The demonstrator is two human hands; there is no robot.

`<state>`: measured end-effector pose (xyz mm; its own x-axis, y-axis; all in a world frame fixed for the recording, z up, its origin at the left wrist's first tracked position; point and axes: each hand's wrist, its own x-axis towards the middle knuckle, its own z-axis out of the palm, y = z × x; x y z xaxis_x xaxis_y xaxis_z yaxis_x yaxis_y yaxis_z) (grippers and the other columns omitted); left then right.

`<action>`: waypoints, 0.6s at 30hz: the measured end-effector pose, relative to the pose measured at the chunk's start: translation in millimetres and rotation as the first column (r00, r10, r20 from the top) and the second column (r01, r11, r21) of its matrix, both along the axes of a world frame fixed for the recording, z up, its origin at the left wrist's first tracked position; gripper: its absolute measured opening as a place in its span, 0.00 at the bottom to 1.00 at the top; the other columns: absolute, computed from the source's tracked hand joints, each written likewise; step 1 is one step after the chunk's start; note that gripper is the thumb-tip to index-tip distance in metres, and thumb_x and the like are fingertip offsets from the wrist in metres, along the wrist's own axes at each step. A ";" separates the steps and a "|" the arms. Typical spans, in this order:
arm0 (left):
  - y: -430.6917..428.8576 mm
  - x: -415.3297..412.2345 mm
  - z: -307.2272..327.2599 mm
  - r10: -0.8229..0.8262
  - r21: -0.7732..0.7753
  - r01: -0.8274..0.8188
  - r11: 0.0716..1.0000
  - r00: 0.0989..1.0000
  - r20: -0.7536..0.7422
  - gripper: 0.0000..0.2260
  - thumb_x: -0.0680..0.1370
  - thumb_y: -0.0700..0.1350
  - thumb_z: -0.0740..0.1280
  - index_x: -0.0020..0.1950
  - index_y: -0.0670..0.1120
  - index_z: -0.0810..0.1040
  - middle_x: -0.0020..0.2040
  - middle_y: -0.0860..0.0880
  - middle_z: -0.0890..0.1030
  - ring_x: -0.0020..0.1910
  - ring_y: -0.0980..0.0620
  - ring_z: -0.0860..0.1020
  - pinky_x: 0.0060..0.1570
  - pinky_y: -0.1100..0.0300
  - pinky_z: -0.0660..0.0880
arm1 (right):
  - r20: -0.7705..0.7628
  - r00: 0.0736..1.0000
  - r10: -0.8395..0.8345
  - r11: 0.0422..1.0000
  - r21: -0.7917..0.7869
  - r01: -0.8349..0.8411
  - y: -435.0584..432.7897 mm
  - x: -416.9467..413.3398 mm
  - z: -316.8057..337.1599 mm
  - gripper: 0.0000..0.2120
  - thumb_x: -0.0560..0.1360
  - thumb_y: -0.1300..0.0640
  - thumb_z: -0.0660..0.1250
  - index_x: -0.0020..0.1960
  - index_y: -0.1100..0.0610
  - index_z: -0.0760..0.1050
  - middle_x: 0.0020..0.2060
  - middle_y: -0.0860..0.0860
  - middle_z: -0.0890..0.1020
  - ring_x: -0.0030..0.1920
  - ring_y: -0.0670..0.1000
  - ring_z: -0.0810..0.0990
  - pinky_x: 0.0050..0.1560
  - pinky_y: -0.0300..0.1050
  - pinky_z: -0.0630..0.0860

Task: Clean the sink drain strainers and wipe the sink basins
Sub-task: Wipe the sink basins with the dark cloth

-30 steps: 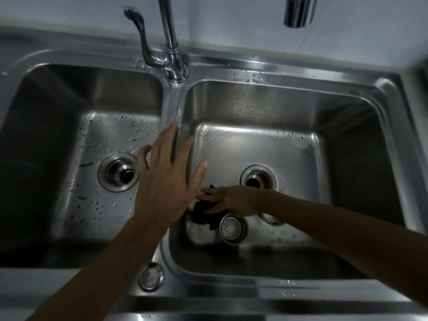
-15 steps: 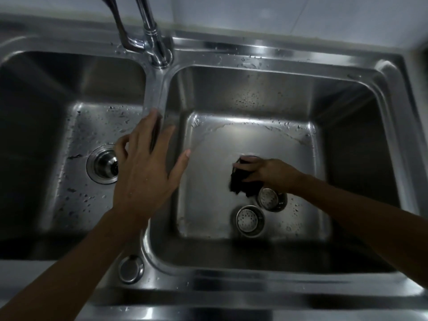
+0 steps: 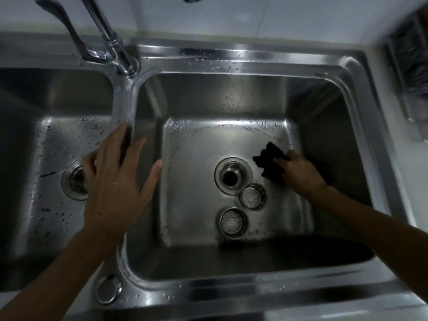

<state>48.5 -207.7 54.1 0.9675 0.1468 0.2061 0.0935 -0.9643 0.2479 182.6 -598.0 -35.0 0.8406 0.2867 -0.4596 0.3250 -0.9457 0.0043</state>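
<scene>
1. Two basins: the right basin [image 3: 231, 107] holds everything; the left basin [image 3: 58, 140] lies at 9 o'clock.
2. Left hand [image 3: 113, 181], fingers spread and empty, rests on the divider [image 3: 122, 103].
3. Right hand [image 3: 298, 174] presses a dark cloth [image 3: 268, 162] at the drain's [image 3: 231, 176] 3 o'clock.
4. Two strainers [image 3: 253, 196] [image 3: 232, 221] sit at its 5–6 o'clock.

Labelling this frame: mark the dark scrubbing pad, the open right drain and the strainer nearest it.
dark scrubbing pad [image 3: 268, 159], head view, exposed middle.
open right drain [image 3: 230, 176], head view, dark hole.
nearer strainer [image 3: 252, 196], head view, perforated centre.

Right hand [image 3: 300, 173] presses dark cloth [image 3: 271, 164] on basin floor [image 3: 192, 181].
</scene>
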 end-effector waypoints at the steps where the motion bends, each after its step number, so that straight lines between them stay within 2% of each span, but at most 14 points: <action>1: -0.2 -0.5 -0.2 -0.005 0.004 0.005 1.000 1.000 0.007 0.27 0.83 0.60 0.59 0.73 0.42 0.74 0.81 0.40 0.63 0.79 0.40 0.64 0.71 0.38 0.60 | -0.036 0.999 -0.026 1.000 -0.015 0.025 -5.7 -6.9 2.1 0.27 0.79 0.61 0.65 0.77 0.52 0.68 0.65 0.61 0.72 0.57 0.65 0.79 0.56 0.54 0.79; 4: -1.5 -0.3 0.2 -0.008 0.010 0.007 1.000 1.000 0.019 0.27 0.82 0.59 0.59 0.72 0.41 0.75 0.81 0.39 0.63 0.78 0.38 0.65 0.71 0.36 0.60 | -0.068 0.990 -0.120 0.992 -0.051 0.116 -17.6 -20.9 2.3 0.26 0.79 0.61 0.65 0.76 0.53 0.69 0.62 0.61 0.74 0.55 0.64 0.81 0.56 0.53 0.78; 7: -1.7 -0.1 0.2 -0.001 0.000 0.001 1.000 1.000 -0.003 0.28 0.82 0.60 0.59 0.73 0.42 0.74 0.81 0.39 0.62 0.79 0.37 0.64 0.73 0.34 0.59 | 0.099 0.956 -0.274 0.962 0.025 0.273 -2.1 -4.1 -11.7 0.26 0.80 0.62 0.63 0.78 0.56 0.65 0.64 0.65 0.73 0.58 0.66 0.79 0.57 0.55 0.77; 8: -2.3 0.2 0.5 0.006 -0.002 -0.006 1.000 1.000 -0.004 0.28 0.82 0.61 0.58 0.73 0.42 0.74 0.81 0.39 0.62 0.79 0.38 0.64 0.73 0.35 0.58 | 0.145 0.923 -0.356 0.934 0.066 0.350 14.2 7.6 -19.0 0.28 0.81 0.61 0.62 0.80 0.58 0.62 0.69 0.67 0.70 0.63 0.67 0.75 0.61 0.56 0.75; 10: -3.3 1.1 0.7 0.023 -0.001 -0.023 1.000 1.000 -0.006 0.28 0.82 0.61 0.58 0.73 0.43 0.74 0.81 0.40 0.63 0.79 0.38 0.64 0.73 0.36 0.58 | 0.138 0.821 -0.555 0.830 0.157 0.535 63.9 31.3 -33.8 0.31 0.83 0.53 0.60 0.82 0.60 0.54 0.78 0.68 0.58 0.76 0.69 0.60 0.72 0.61 0.65; 12: -3.7 1.2 1.1 0.030 -0.007 -0.030 1.000 0.999 -0.029 0.28 0.82 0.61 0.58 0.74 0.43 0.74 0.81 0.41 0.63 0.79 0.39 0.63 0.73 0.36 0.59 | 0.064 0.681 -0.729 0.669 0.279 0.689 123.0 45.4 -44.3 0.32 0.84 0.46 0.55 0.83 0.58 0.50 0.81 0.65 0.47 0.80 0.69 0.46 0.77 0.66 0.52; 13: -3.9 0.6 1.5 0.034 -0.016 -0.034 0.999 0.998 -0.044 0.29 0.82 0.62 0.58 0.74 0.44 0.74 0.81 0.41 0.63 0.80 0.40 0.63 0.73 0.35 0.59 | 0.042 0.650 -0.759 0.625 0.330 0.708 150.4 47.3 -47.2 0.32 0.85 0.45 0.53 0.83 0.58 0.49 0.81 0.65 0.44 0.80 0.69 0.43 0.78 0.67 0.48; 15: -3.8 0.2 1.9 0.040 -0.024 -0.042 0.999 0.998 -0.051 0.30 0.81 0.62 0.57 0.75 0.44 0.74 0.81 0.42 0.63 0.80 0.41 0.63 0.73 0.35 0.60 | 0.048 0.689 -0.723 0.648 0.394 0.652 193.9 43.1 -51.4 0.31 0.85 0.46 0.51 0.83 0.58 0.49 0.81 0.65 0.43 0.80 0.69 0.42 0.78 0.68 0.46; 18: -2.6 1.3 1.6 0.037 -0.016 -0.038 0.999 0.998 -0.042 0.30 0.81 0.63 0.57 0.75 0.44 0.74 0.81 0.42 0.64 0.80 0.41 0.63 0.72 0.35 0.61 | 0.051 0.875 -0.482 0.798 0.439 0.413 242.7 19.3 -57.0 0.30 0.85 0.49 0.52 0.83 0.58 0.50 0.81 0.65 0.44 0.81 0.68 0.41 0.78 0.67 0.46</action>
<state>49.7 -210.3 55.7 0.9688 0.1863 0.1633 0.1401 -0.9556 0.2592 201.9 -355.4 -92.0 0.9700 -0.0092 -0.2430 -0.1076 -0.9124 -0.3950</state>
